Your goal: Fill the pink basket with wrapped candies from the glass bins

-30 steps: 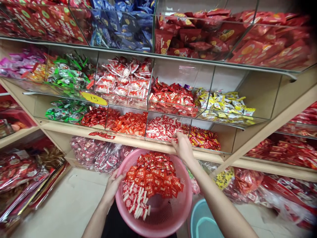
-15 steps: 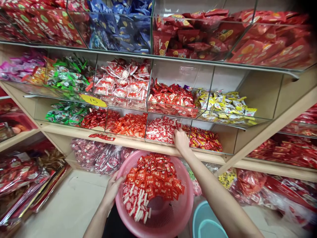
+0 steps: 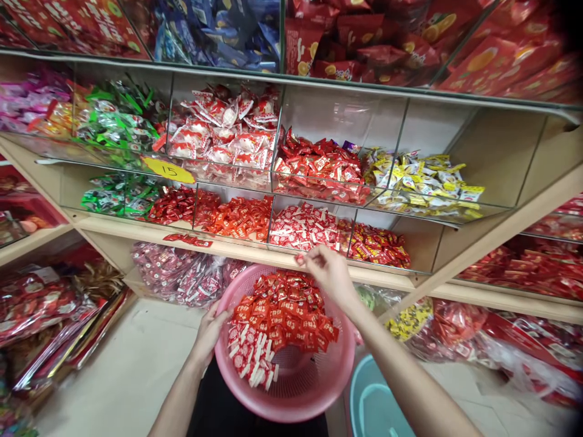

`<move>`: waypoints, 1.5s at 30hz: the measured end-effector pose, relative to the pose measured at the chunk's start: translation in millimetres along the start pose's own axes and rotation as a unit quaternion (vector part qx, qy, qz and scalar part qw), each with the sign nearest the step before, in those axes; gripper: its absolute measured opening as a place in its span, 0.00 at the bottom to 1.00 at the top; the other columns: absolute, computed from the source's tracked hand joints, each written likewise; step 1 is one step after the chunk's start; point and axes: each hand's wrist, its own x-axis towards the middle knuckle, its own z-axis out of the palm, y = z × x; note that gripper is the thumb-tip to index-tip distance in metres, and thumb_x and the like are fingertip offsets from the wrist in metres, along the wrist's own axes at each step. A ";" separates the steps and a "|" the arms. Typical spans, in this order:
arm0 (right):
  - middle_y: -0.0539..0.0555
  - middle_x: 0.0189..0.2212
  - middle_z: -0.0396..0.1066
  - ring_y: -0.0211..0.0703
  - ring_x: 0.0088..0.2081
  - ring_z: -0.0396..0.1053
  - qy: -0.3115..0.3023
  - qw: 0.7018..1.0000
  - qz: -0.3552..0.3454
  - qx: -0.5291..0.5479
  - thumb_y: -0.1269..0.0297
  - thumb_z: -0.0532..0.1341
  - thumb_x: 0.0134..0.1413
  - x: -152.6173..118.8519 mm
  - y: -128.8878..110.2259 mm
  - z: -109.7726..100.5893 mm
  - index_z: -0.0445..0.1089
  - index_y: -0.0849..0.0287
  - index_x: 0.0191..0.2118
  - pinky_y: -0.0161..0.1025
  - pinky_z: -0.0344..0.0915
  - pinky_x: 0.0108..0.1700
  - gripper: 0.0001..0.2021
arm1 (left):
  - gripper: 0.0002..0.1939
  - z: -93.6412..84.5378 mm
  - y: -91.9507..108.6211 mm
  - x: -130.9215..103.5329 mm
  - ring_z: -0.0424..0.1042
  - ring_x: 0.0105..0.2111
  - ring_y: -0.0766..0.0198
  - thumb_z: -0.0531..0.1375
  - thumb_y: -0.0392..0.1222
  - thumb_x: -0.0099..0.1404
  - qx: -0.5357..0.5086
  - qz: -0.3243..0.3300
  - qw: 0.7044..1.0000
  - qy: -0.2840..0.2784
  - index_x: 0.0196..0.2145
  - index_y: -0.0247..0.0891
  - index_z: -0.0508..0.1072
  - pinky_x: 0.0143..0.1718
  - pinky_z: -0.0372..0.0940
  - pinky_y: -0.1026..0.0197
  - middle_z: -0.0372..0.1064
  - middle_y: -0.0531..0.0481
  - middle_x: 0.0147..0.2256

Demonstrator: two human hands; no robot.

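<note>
My left hand (image 3: 209,331) is closed on the left rim of a pink plastic basket (image 3: 296,414), tilted toward me. Inside lie red-wrapped candies (image 3: 291,285), orange-red candies (image 3: 285,321) and red-and-white candies (image 3: 250,355); part of the basket's floor shows at the lower right. Over the basket's far rim, my right hand (image 3: 331,276) pinches a small red wrapped candy (image 3: 299,259) between thumb and fingertips. Just behind that hand is a shelf compartment of red-and-white candies (image 3: 303,224).
Shelf bins with clear fronts hold orange-red candies (image 3: 241,217), red-and-yellow candies (image 3: 380,246) and yellow-white candies (image 3: 428,179). A yellow price tag (image 3: 168,170) hangs on the middle shelf. A turquoise tub (image 3: 359,388) stands at the lower right. Bagged candy (image 3: 177,273) lies under the shelf.
My right hand has come out of the red-and-white candy compartment and down to the basket's far edge, a candy in its fingers. The left hand keeps its hold. The view has tilted slightly downward.
</note>
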 end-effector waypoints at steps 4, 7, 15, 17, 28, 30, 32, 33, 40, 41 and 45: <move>0.47 0.19 0.66 0.36 0.21 0.62 -0.099 0.976 0.086 0.172 0.62 0.58 0.49 -46.7 2.9 48.8 0.62 0.57 0.25 0.32 0.58 0.24 0.07 | 0.32 -1.1 -1.1 0.1 0.74 0.37 0.54 0.66 0.46 0.47 -0.001 0.006 1.000 -0.009 0.51 0.36 0.68 0.37 0.66 0.58 0.75 0.45 0.38; 0.47 0.19 0.66 0.36 0.21 0.63 -0.142 0.962 0.115 0.204 0.65 0.58 0.48 -67.5 11.7 77.4 0.62 0.58 0.24 0.33 0.60 0.25 0.05 | 0.33 -1.9 -1.7 0.7 0.74 0.35 0.54 0.66 0.48 0.46 0.008 0.008 1.000 -0.009 0.51 0.37 0.69 0.37 0.66 0.58 0.75 0.45 0.39; 0.45 0.19 0.65 0.34 0.22 0.63 -0.208 0.959 0.098 0.164 0.70 0.57 0.49 -60.3 11.3 107.1 0.66 0.59 0.26 0.31 0.61 0.26 0.04 | 0.33 0.8 3.4 -1.0 0.74 0.38 0.53 0.68 0.47 0.44 0.004 0.004 1.000 -0.001 0.49 0.37 0.70 0.39 0.65 0.57 0.75 0.45 0.39; 0.45 0.18 0.66 0.33 0.21 0.64 -0.239 0.957 0.088 0.142 0.70 0.58 0.48 -57.7 6.0 116.5 0.67 0.59 0.25 0.30 0.60 0.25 0.04 | 0.32 0.7 3.4 -0.6 0.73 0.38 0.53 0.68 0.47 0.44 0.006 0.008 1.000 -0.002 0.48 0.37 0.71 0.40 0.65 0.57 0.75 0.45 0.39; 0.47 0.18 0.70 0.35 0.23 0.67 -0.268 0.960 0.075 -0.029 0.75 0.59 0.41 -56.3 -21.2 158.2 0.69 0.59 0.18 0.31 0.58 0.28 0.07 | 0.27 -7.9 -8.0 7.5 0.71 0.43 0.53 0.63 0.43 0.49 0.031 0.039 0.999 -0.002 0.48 0.34 0.70 0.44 0.63 0.58 0.74 0.44 0.40; 0.48 0.20 0.72 0.38 0.25 0.69 -0.272 0.957 0.079 -0.061 0.74 0.59 0.42 -59.0 -21.5 163.3 0.70 0.58 0.20 0.32 0.59 0.29 0.07 | 0.27 -9.2 -9.7 8.4 0.71 0.42 0.53 0.62 0.43 0.51 0.030 0.038 0.999 -0.004 0.49 0.34 0.69 0.44 0.63 0.58 0.74 0.45 0.40; 0.50 0.23 0.73 0.41 0.27 0.70 -0.273 0.954 0.078 -0.096 0.74 0.58 0.43 -62.8 -22.0 167.0 0.71 0.58 0.22 0.33 0.60 0.30 0.07 | 0.27 -9.7 -10.2 8.6 0.72 0.42 0.54 0.61 0.42 0.51 0.030 0.037 0.999 -0.003 0.49 0.33 0.69 0.43 0.63 0.59 0.74 0.45 0.40; 0.51 0.24 0.74 0.43 0.29 0.71 -0.272 0.953 0.077 -0.112 0.74 0.59 0.43 -64.8 -22.6 167.9 0.72 0.58 0.25 0.34 0.60 0.31 0.06 | 0.27 -9.6 -9.8 8.4 0.72 0.41 0.54 0.61 0.42 0.51 0.031 0.037 0.999 -0.002 0.49 0.33 0.69 0.42 0.63 0.59 0.74 0.45 0.40; 0.53 0.34 0.74 0.43 0.33 0.70 -0.227 0.964 0.034 -0.136 0.62 0.58 0.53 -58.1 -31.5 138.1 0.71 0.56 0.36 0.35 0.61 0.33 0.07 | 0.28 -4.1 -0.6 2.9 0.72 0.42 0.53 0.64 0.45 0.49 0.026 0.011 1.000 0.009 0.49 0.35 0.70 0.42 0.65 0.59 0.75 0.45 0.41; 0.52 0.33 0.73 0.41 0.32 0.70 -0.212 0.968 0.022 -0.134 0.62 0.57 0.54 -50.6 -31.7 126.3 0.71 0.57 0.35 0.35 0.61 0.33 0.07 | 0.28 -3.4 0.5 2.2 0.72 0.42 0.53 0.64 0.46 0.49 0.020 0.004 1.000 0.006 0.49 0.36 0.70 0.43 0.65 0.59 0.74 0.45 0.42; 0.52 0.33 0.72 0.38 0.32 0.68 -0.120 0.981 -0.029 -0.152 0.66 0.55 0.58 -4.2 -24.4 62.4 0.68 0.59 0.35 0.33 0.60 0.35 0.06 | 0.31 -1.9 2.5 1.3 0.73 0.42 0.54 0.66 0.45 0.48 0.005 -0.022 1.000 0.010 0.51 0.39 0.68 0.44 0.65 0.58 0.75 0.46 0.42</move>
